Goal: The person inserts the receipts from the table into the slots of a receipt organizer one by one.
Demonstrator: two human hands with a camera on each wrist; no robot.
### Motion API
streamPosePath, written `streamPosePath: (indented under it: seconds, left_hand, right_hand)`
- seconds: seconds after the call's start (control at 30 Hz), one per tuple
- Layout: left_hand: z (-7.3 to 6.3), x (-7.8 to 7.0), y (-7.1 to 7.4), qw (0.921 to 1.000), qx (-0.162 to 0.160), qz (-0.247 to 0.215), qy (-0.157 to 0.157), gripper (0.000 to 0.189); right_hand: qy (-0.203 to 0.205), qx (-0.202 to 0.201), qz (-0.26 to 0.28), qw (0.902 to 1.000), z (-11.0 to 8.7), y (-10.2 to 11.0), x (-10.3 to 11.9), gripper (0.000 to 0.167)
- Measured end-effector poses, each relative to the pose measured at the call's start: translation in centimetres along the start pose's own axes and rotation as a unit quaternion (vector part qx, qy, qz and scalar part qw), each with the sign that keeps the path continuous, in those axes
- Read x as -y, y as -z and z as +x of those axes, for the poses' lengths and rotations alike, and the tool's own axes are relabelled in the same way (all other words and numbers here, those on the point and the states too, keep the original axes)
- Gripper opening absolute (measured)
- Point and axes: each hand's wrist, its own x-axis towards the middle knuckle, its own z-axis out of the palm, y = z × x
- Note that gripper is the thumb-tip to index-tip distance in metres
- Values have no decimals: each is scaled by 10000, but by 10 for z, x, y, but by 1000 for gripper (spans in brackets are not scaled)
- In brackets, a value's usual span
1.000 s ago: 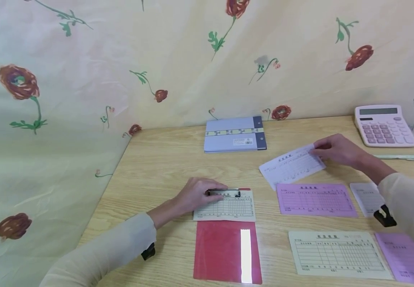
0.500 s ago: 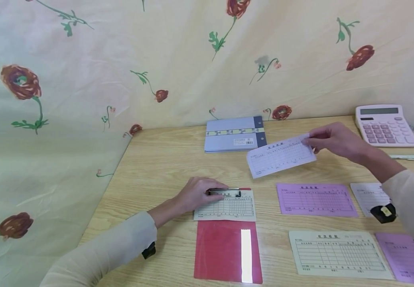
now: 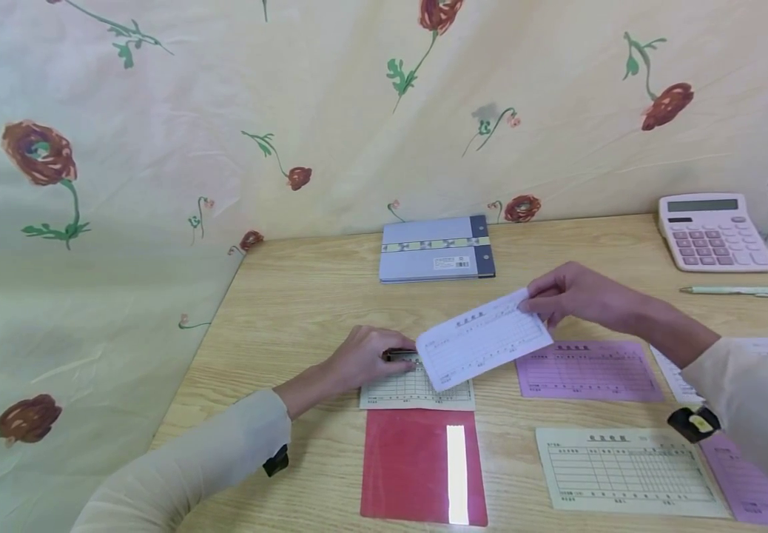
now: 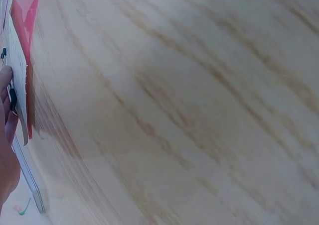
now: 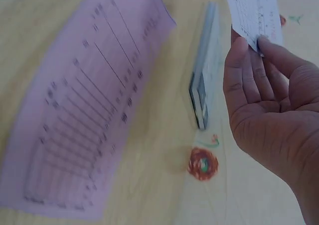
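Note:
A red clipboard [image 3: 411, 466] lies on the table, a pale green receipt slip [image 3: 384, 392] across its upper part. At the top, my left hand [image 3: 360, 360] pinches the clipboard's metal clip [image 4: 13, 99], thumb in front; the head view shows little of the clip. My right hand [image 3: 580, 300] holds a white receipt slip [image 3: 484, 340] between thumb and fingers by its upper right corner. That slip is tilted above the table, its left end covering part of the clip and green slip. In the right wrist view, the thumb and fingertips [image 5: 238, 48] meet on the slip's corner.
A purple slip [image 3: 590, 377], a white slip [image 3: 673, 370], a pale green slip [image 3: 630, 474] and another purple slip [image 3: 750, 474] lie at right. Behind are a blue notebook [image 3: 427, 255], a calculator [image 3: 717, 233] and a pen [image 3: 743, 291]. A floral cloth [image 3: 331, 96] hangs behind the table.
My right hand has lifted the white slip and brought it left and toward me, over the clipboard's top. The left hand stays at the clip.

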Motion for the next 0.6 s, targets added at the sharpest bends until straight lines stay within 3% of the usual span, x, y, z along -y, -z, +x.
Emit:
streamPosePath:
  seconds: [0.4,0.6]
  left_hand:
    - [2,2,3,9996,204,133,-132,31]
    - [3,2,5,9996,282,-81,-41,31]
  right_hand:
    - [52,942,978,9907,5,-62,-6,26]
    - [-266,1085,1327,9848,6,-86,-5,25]
